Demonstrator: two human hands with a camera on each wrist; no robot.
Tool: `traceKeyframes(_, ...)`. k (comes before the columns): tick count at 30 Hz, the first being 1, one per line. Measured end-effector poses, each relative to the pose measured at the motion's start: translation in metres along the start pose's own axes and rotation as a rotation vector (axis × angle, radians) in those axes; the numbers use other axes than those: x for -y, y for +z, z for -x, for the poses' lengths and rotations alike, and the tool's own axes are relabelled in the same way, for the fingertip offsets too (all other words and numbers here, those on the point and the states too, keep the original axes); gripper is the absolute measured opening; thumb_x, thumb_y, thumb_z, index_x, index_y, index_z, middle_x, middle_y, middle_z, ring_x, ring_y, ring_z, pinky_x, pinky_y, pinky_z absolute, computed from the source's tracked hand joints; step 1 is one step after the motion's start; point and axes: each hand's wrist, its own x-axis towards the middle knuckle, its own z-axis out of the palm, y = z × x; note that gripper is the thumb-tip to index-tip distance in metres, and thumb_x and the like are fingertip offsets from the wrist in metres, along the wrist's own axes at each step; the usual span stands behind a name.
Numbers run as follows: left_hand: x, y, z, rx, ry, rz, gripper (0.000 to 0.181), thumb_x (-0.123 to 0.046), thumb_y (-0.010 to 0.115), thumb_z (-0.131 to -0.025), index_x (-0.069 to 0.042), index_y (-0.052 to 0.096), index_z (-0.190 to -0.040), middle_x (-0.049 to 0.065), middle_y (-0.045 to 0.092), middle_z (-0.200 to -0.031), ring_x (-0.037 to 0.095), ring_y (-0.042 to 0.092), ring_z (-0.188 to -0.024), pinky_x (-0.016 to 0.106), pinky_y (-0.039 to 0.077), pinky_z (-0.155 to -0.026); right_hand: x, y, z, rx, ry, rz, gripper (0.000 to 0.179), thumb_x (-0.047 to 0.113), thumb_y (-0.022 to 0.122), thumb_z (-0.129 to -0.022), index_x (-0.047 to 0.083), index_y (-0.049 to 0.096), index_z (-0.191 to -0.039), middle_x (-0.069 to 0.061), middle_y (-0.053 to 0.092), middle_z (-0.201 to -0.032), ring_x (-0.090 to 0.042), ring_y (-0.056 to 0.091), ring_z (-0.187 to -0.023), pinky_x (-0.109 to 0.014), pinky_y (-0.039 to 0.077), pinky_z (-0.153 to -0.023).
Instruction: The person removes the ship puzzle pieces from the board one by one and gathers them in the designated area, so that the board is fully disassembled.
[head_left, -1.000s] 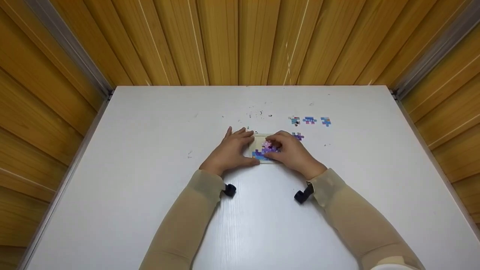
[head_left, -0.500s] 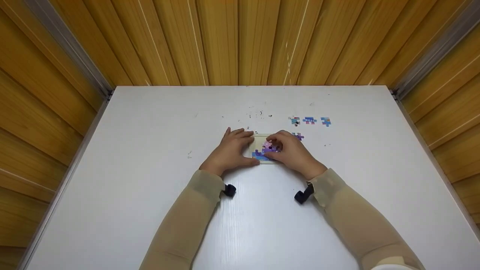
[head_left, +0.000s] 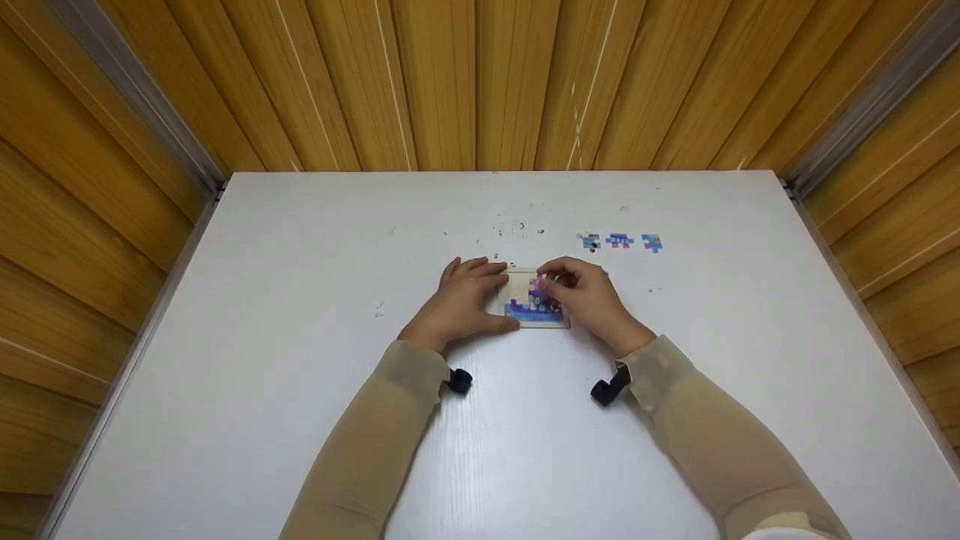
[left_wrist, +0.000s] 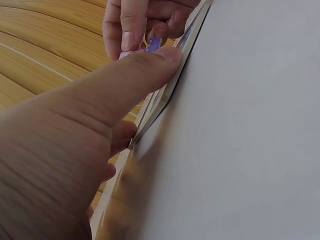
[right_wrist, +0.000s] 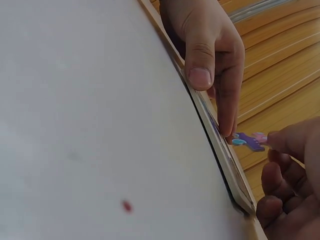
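Puzzle piece (right_wrist: pixel 250 142), likely light and stiff, best held by its edges, sits pinched in the right hand (head_left: pixel 591 296) over the tray (head_left: pixel 541 325); from 9 o'clock, the left hand (head_left: pixel 472 298) braces the tray, thumb and fingers apart.

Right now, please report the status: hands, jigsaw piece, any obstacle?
Left hand holding puzzle frame. Right hand pinching pink-purple jigsaw piece. No obstruction seen.

The held piece (right_wrist: pixel 250 142) is purple, pink and light blue, the tray (head_left: pixel 544 326) cream, the table (head_left: pixel 300 247) white, the wall (head_left: pixel 495 82) wood-grained golden-brown, the sleeves (head_left: pixel 352 435) beige, the straps (head_left: pixel 460 382) black
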Motion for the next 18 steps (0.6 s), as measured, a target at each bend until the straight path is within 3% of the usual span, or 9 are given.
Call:
traceKeyframes(9, 0.000, 0.001, 0.000, -0.002, -0.004, 0.003, 0.088, -0.056, 0.093, -0.089, -0.016, 0.063, -0.162, -0.002, 0.050, -0.179, 0.028, 0.030, -0.175, 0.056, 0.002, -0.146, -0.010, -0.030, -0.011, -0.066, 0.106, -0.173, 0.033, 0.016, 0.074, -0.110, -0.001, 0.074, -0.138, 0.001, 0.071, -0.118, -0.013, 0.064, -0.100, -0.020, 0.056, -0.083)
traceKeyframes(14, -0.001, 0.001, 0.001, -0.004, -0.004, 0.010, 0.087, -0.056, 0.094, -0.089, -0.016, 0.065, -0.161, -0.002, 0.050, -0.179, 0.029, 0.030, -0.175, 0.057, 0.002, -0.146, -0.021, -0.053, -0.017, -0.177, 0.156, -0.298, 0.030, 0.011, 0.070, -0.110, -0.006, 0.069, -0.135, 0.002, 0.069, -0.113, -0.010, 0.064, -0.093, -0.022, 0.056, -0.079)
traceKeyframes(18, -0.001, 0.000, 0.001, -0.004, -0.006, 0.009, 0.087, -0.056, 0.093, -0.090, -0.017, 0.063, -0.162, -0.003, 0.050, -0.179, 0.028, 0.029, -0.175, 0.057, 0.001, -0.146, -0.033, -0.069, -0.019, -0.259, 0.147, -0.254, 0.025, 0.009, 0.069, -0.109, -0.006, 0.070, -0.129, 0.002, 0.068, -0.108, -0.009, 0.062, -0.091, -0.020, 0.056, -0.075)
